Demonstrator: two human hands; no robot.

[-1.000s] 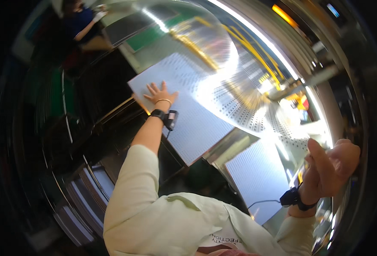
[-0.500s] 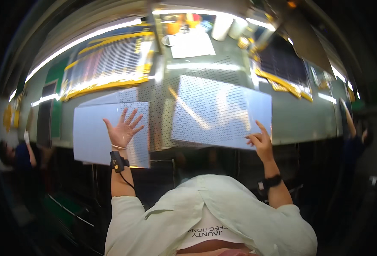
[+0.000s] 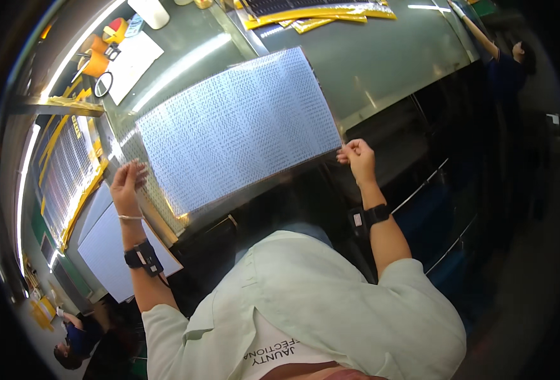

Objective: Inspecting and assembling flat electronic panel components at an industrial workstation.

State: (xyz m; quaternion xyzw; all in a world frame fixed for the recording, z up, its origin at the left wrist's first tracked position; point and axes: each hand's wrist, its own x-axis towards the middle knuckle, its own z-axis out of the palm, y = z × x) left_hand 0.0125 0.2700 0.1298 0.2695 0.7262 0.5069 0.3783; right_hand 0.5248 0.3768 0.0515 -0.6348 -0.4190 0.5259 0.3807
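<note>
A large pale sheet (image 3: pixel 242 126) covered with rows of small dark marks lies tilted at the near edge of the grey-green table (image 3: pixel 413 66). Its shiny rim catches the light. My right hand (image 3: pixel 360 163) pinches the sheet at its near right corner. Beside the sheet's left edge, my left hand (image 3: pixel 126 190) has its fingers pressed together; what sits between them, if anything, I cannot make out. Under that hand shows a see-through dotted film (image 3: pixel 156 190). Farther left, more pale sheets (image 3: pixel 115 250) lie overlapping, one jutting past the table edge.
Yellow-edged bundles of striped dark sheets lie at left (image 3: pixel 74 168) and at the back (image 3: pixel 321 12). Orange tape rolls (image 3: pixel 95 63), white paper (image 3: pixel 134 66) and a white bottle (image 3: pixel 150 12) stand far left. Other people work at far right (image 3: pixel 514 69) and lower left (image 3: pixel 80 332).
My view has turned to the right. Both hands, spread or loosely bent before, are now closed at the dotted sheet's two sides. The left hand has left the pale sheets.
</note>
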